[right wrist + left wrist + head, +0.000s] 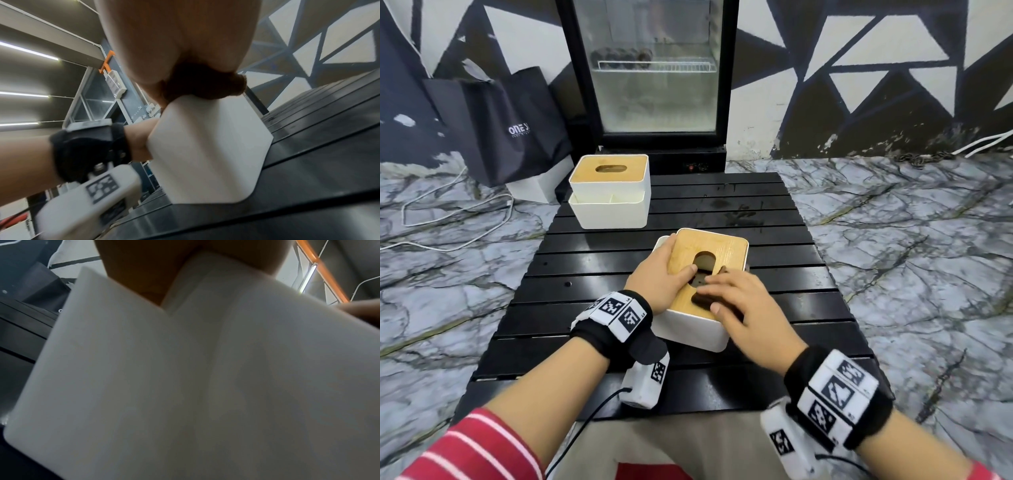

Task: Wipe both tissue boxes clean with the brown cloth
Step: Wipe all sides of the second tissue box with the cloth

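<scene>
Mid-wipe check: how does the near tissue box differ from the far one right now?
The near tissue box is gripped by the left hand while the right hand presses the brown cloth on its lid; the far tissue box is untouched. The near one sits skewed on the table; the far one sits square. The near slot is partly covered; the far slot is clear. Both have white bodies and wooden lids.

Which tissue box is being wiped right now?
The near box: left hand holds it, right hand presses the brown cloth on its lid. The far box sits untouched.

Head looks down; wrists (close) share box [205,146].
</scene>
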